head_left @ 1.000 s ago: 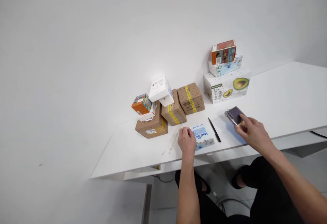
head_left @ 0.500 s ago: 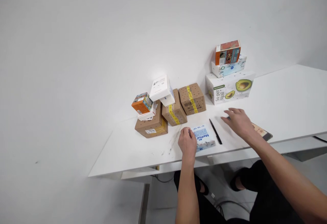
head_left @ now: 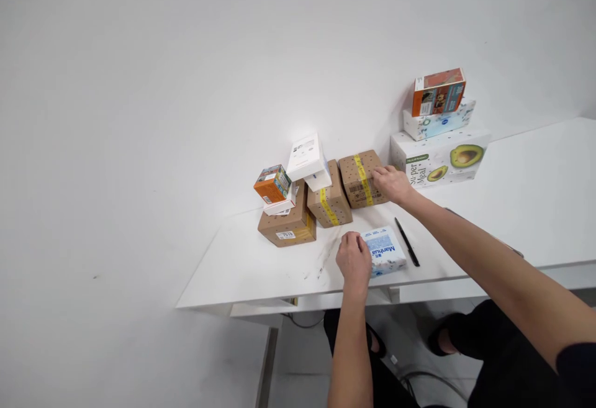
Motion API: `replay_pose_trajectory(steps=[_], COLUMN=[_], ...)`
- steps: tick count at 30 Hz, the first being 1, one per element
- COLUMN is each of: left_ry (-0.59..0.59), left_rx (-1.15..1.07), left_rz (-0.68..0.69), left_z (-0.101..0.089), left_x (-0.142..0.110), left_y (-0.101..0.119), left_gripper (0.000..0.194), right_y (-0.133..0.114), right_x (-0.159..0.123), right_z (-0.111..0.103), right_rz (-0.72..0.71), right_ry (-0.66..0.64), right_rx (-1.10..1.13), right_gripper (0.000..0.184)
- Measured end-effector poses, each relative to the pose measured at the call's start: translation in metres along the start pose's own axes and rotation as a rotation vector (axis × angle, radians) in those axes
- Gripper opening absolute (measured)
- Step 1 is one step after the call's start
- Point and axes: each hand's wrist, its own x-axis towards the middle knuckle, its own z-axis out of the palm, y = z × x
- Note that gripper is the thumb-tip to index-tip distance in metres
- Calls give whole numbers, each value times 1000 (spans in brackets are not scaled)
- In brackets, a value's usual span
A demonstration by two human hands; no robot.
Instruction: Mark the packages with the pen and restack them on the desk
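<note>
My left hand (head_left: 354,262) rests on the table with its fingers curled in. It lies against the left end of a white and blue Manhua tissue pack (head_left: 386,249); whether anything is inside the fingers is hidden. My right hand (head_left: 392,183) reaches across to the rightmost brown cardboard box (head_left: 361,172), which has yellow tape. Its bent fingers touch the right side of that box, which stands on the table. A black pen (head_left: 406,241) lies just right of the tissue pack.
Two more taped cardboard boxes (head_left: 331,204) stand to the left, topped with white boxes (head_left: 305,158) and a small orange box (head_left: 272,184). An avocado-printed box (head_left: 447,161) bears a tissue box (head_left: 440,121) and an orange box (head_left: 438,92). A dark-edged flat item (head_left: 514,249) lies under my right forearm.
My right hand has moved left and away from me, from above the flat item to the rightmost cardboard box. My left hand stays by the tissue pack. The view has shifted slightly.
</note>
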Motion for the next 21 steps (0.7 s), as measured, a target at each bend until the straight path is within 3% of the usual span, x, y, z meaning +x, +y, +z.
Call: replay_pose_trajectory(steps=[7,12,18,21], left_ry=[-11,-150,-503,-572], left_rx=[-19,3,108,109], left_rz=[34,92,238,263], left_z=[-2,-22,-53,-57], left_x=[1,2,4,7], left_y=[0,0,-14,-16], left_gripper=[18,22,82,84], right_y=[17,33,69,80], right_x=[-1,-16,-97,-152], right_z=[-26,-61,-98,-105], right_rz=[101,240,607,805], right_ry=[103,340,703,753], right_rx=[-11,195,521,578], right_gripper=[36,31,26,26])
